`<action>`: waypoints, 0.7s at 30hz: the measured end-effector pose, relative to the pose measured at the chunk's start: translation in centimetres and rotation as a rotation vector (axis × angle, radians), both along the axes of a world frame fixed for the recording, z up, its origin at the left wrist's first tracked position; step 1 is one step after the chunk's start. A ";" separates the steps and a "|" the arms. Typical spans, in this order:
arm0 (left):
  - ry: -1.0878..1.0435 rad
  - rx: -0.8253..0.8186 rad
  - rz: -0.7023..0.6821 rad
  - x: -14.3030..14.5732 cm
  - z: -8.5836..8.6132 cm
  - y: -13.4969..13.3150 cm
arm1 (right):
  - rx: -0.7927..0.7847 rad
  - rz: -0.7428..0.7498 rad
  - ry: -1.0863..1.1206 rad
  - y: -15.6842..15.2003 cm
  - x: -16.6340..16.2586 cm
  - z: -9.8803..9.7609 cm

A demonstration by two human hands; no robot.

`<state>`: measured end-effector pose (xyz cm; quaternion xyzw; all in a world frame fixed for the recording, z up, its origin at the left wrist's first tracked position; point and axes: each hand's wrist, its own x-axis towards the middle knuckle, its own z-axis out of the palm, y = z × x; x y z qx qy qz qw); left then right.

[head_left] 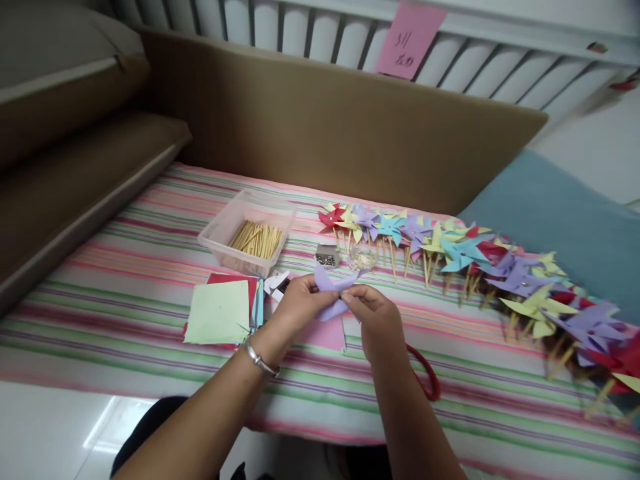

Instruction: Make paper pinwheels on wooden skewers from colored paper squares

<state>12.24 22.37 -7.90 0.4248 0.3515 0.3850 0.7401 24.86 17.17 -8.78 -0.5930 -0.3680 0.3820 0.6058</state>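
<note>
A purple paper pinwheel [327, 281] with its corners folded in is held up between my two hands. My left hand [300, 301] pinches it from the left side. From the right, the fingertips of my right hand [374, 312] press together at its middle; anything small between them is hidden. Pink paper [325, 335] lies below on the striped cloth. Left of my hands sits a stack of coloured square papers, pale green sheet [219, 311] on top. Beside my right wrist a red loop-shaped handle [429, 377] shows, partly covered by the forearm.
A clear plastic box [215, 233] of thin wooden sticks [256, 240] stands behind the papers. Near it are a small box of metal bits [327, 256] and a round clear dish [363, 257]. Several finished pinwheels [463, 253] line the right side. A brown board [320, 127] rises behind.
</note>
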 end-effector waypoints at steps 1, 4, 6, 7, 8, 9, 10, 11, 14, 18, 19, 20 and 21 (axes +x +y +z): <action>-0.015 -0.005 -0.023 -0.1 0.0 0.0 | -0.004 -0.006 0.020 0.0 0.0 0.1; -0.044 -0.019 -0.055 -0.2 0.0 0.0 | -0.002 -0.022 0.058 -0.1 -0.1 0.3; -0.043 -0.025 -0.055 -0.2 -0.2 0.0 | -0.007 -0.022 0.065 -0.2 -0.2 0.4; -0.040 -0.029 -0.056 -0.2 -0.3 0.1 | -0.009 -0.018 0.071 -0.2 -0.2 0.4; -0.038 -0.031 -0.057 -0.2 -0.4 0.1 | -0.009 -0.016 0.080 -0.2 -0.2 0.4; -0.033 -0.032 -0.058 -0.2 -0.5 0.1 | -0.007 -0.015 0.090 -0.2 -0.2 0.4; -0.027 -0.034 -0.057 -0.2 -0.6 0.1 | -0.006 -0.014 0.098 -0.2 -0.2 0.4; -0.020 -0.035 -0.056 -0.2 -0.7 0.1 | -0.005 -0.014 0.102 -0.2 -0.2 0.3; -0.015 -0.034 -0.055 -0.2 -0.8 0.1 | -0.011 -0.025 0.100 -0.2 -0.2 0.3; -0.019 -0.037 -0.053 -0.2 -0.8 0.2 | -0.008 -0.030 0.120 -0.2 -0.3 0.3; -0.016 -0.040 -0.053 -0.2 -0.7 0.2 | -0.004 -0.029 0.120 -0.2 -0.3 0.3; -0.013 -0.044 -0.051 -0.2 -0.7 0.2 | 0.000 -0.027 0.118 -0.2 -0.3 0.4; -0.010 -0.049 -0.050 -0.2 -0.7 0.2 | 0.002 -0.025 0.117 -0.2 -0.4 0.4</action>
